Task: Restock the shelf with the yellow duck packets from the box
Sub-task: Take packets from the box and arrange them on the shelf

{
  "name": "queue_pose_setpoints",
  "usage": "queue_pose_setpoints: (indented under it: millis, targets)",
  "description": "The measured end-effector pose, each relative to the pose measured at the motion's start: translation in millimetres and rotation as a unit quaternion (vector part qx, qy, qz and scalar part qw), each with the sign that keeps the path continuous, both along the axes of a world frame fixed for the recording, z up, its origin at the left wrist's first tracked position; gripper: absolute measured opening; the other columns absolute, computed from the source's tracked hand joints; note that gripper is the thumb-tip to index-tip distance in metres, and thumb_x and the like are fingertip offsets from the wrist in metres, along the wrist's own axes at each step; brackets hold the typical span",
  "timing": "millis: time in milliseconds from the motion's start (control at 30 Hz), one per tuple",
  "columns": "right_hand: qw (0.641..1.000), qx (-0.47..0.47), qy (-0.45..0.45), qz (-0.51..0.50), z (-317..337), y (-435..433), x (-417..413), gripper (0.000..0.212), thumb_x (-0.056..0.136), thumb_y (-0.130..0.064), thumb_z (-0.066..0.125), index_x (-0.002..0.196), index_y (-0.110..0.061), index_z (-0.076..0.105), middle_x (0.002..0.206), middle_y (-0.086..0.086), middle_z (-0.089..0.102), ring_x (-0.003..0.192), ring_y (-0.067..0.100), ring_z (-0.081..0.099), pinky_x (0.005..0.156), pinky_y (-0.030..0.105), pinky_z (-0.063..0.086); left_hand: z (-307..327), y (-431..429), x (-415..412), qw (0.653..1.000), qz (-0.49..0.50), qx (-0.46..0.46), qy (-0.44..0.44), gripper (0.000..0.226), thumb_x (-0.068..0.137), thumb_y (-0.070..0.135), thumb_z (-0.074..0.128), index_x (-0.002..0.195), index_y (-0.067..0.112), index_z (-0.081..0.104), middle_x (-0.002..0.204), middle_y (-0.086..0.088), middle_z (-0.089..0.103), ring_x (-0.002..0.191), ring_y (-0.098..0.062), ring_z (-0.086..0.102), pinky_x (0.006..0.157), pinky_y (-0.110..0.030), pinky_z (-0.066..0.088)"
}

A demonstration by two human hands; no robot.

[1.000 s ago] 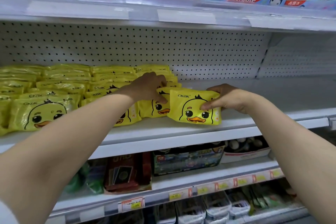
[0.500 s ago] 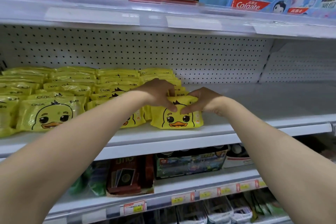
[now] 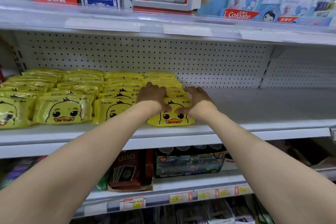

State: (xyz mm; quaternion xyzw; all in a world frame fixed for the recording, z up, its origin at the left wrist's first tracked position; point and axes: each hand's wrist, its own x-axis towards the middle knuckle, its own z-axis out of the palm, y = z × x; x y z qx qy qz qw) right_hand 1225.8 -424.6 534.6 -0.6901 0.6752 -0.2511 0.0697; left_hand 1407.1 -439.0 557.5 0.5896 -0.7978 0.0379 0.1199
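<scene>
Yellow duck packets (image 3: 63, 110) lie in overlapping rows on the left half of the white middle shelf (image 3: 236, 129). One duck packet (image 3: 171, 119) stands at the front of the rightmost row, duck face towards me. My left hand (image 3: 152, 96) and my right hand (image 3: 198, 101) both hold its top edge, thumbs on the front and fingers reaching over to the back. The two hands nearly touch at the thumbs. The box is not in view.
The right half of the middle shelf is bare, with a perforated white back panel (image 3: 200, 63). The shelf above carries toothpaste boxes (image 3: 240, 14) and other cartons. Card-game packs (image 3: 127, 169) and a toy box (image 3: 189, 163) fill the shelf below.
My right hand slid the packet leftwards to the front of the rightmost row. My left hand came off the neighbouring packets and joined it on the packet's top edge.
</scene>
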Motion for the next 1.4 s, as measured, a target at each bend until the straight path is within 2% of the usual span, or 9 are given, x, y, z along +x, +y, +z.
queue_pose_setpoints:
  millis: [167,300,467,667,833,1000,1167,1400]
  targets:
    - [0.999,-0.033,0.018,0.001,5,24,-6,0.081,0.071,-0.054,0.079,0.141,-0.030,0.044,0.138,0.002,0.047,0.129,0.025,0.046,0.099,0.039,0.047,-11,32,4,0.998,0.030,-0.050,0.032,0.076,0.072,0.058,0.075,0.132,0.020,0.049,0.128,-0.006,0.053,0.125,-0.028,0.037,0.099,-0.040,0.038]
    - [0.999,-0.030,0.034,0.028,16,48,-8,0.076,0.076,-0.055,0.076,0.140,-0.027,0.047,0.131,0.003,0.054,0.122,0.025,0.050,0.091,0.036,0.047,-9,69,16,0.995,0.070,-0.042,0.061,0.082,0.071,0.060,0.075,0.135,0.018,0.046,0.130,-0.008,0.052,0.125,-0.029,0.040,0.099,-0.040,0.042]
    - [0.996,-0.016,0.031,0.082,9,84,3,0.072,0.079,-0.053,0.076,0.139,-0.028,0.046,0.138,0.004,0.046,0.129,0.026,0.045,0.097,0.042,0.046,-18,125,42,0.990,0.109,-0.023,0.087,0.076,0.074,0.054,0.076,0.135,0.020,0.045,0.134,-0.009,0.045,0.126,-0.028,0.037,0.096,-0.037,0.040]
    - [0.985,0.025,0.035,0.166,-21,124,45,0.072,0.081,-0.050,0.075,0.142,-0.025,0.046,0.148,0.006,0.042,0.138,0.028,0.036,0.104,0.042,0.039,-44,195,88,0.975,0.189,0.026,0.115,0.072,0.074,0.045,0.080,0.133,0.022,0.046,0.136,-0.010,0.039,0.129,-0.030,0.034,0.099,-0.047,0.044]
    - [0.970,0.069,0.026,0.233,-48,154,98,0.073,0.080,-0.052,0.075,0.141,-0.024,0.046,0.145,0.003,0.044,0.135,0.024,0.039,0.104,0.042,0.043,-60,247,136,0.962,0.248,0.062,0.098,0.075,0.073,0.049,0.079,0.133,0.022,0.045,0.132,-0.011,0.040,0.127,-0.033,0.035,0.100,-0.049,0.043]
    - [0.954,0.077,0.047,0.286,-60,175,170,0.074,0.077,-0.052,0.076,0.140,-0.027,0.047,0.138,0.003,0.049,0.128,0.025,0.045,0.102,0.043,0.045,-69,282,197,0.951,0.286,0.053,0.103,0.069,0.073,0.045,0.080,0.130,0.023,0.048,0.130,-0.011,0.041,0.123,-0.033,0.037,0.099,-0.047,0.044]
    - [0.939,0.093,0.077,0.322,-79,182,254,0.074,0.075,-0.048,0.079,0.139,-0.028,0.048,0.131,0.005,0.053,0.121,0.027,0.051,0.099,0.041,0.046,-98,295,269,0.939,0.318,0.070,0.111,0.068,0.073,0.044,0.080,0.129,0.023,0.048,0.126,-0.010,0.041,0.120,-0.032,0.038,0.096,-0.048,0.046]
    - [0.924,0.167,0.112,0.326,-128,171,383,0.076,0.081,-0.048,0.076,0.145,-0.027,0.041,0.139,0.006,0.050,0.126,0.029,0.049,0.097,0.039,0.046,-156,291,395,0.929,0.332,0.137,0.091,0.069,0.075,0.043,0.078,0.132,0.022,0.045,0.130,-0.012,0.041,0.123,-0.033,0.038,0.096,-0.045,0.045]
